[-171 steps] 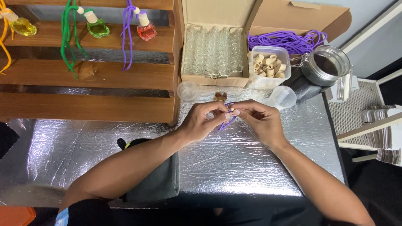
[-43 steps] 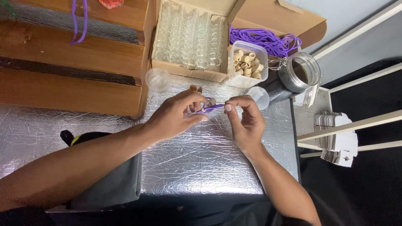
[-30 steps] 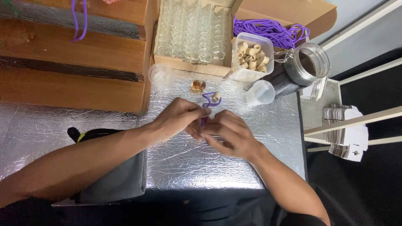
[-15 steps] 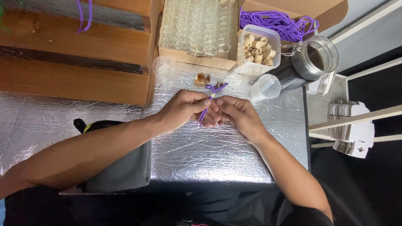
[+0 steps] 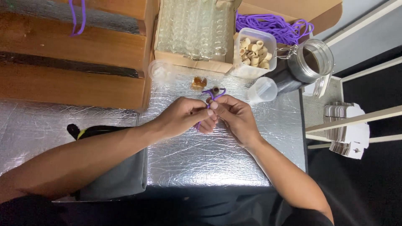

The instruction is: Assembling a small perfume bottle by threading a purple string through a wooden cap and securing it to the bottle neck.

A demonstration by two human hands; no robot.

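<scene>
Head view, purple cord (image 5: 212, 94) pinched between left hand (image 5: 184, 117), right hand (image 5: 234, 117)

- Light falls evenly from above; the scene is bright in the middle and dim along the near edge and at the right.
- The crinkled foil table cover (image 5: 217, 155) throws back scattered white glare, strongest at the far left.
- Short soft shadows lie under the left hand (image 5: 184, 117) and right hand (image 5: 234, 117).
- Focus is fair; fingertips look slightly soft.
- Straight rails at the right lean, showing wide-angle distortion.
</scene>
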